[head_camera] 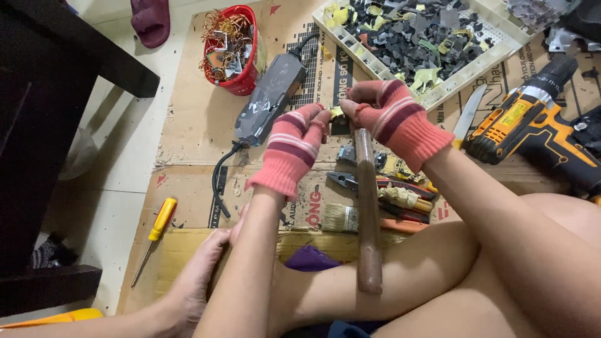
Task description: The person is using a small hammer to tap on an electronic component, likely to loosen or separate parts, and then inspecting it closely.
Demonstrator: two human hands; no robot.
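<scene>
Both hands wear knitted cloth gloves, striped pink, maroon and white, soft and matt: the left hand point(293, 148) and the right hand point(395, 117). Between them hangs a wooden handle point(368, 219), brown, worn smooth with a dull sheen. The floor covering is brown corrugated cardboard point(194, 125), matt and scuffed. The cordless drill point(535, 128) has a glossy orange and black plastic body. The red basket point(241, 78) is shiny plastic, filled with bright copper wire. The screwdriver point(156, 228) has a glossy yellow plastic grip and metal shaft. The paintbrush point(341, 218) shows pale, rough bristles.
</scene>
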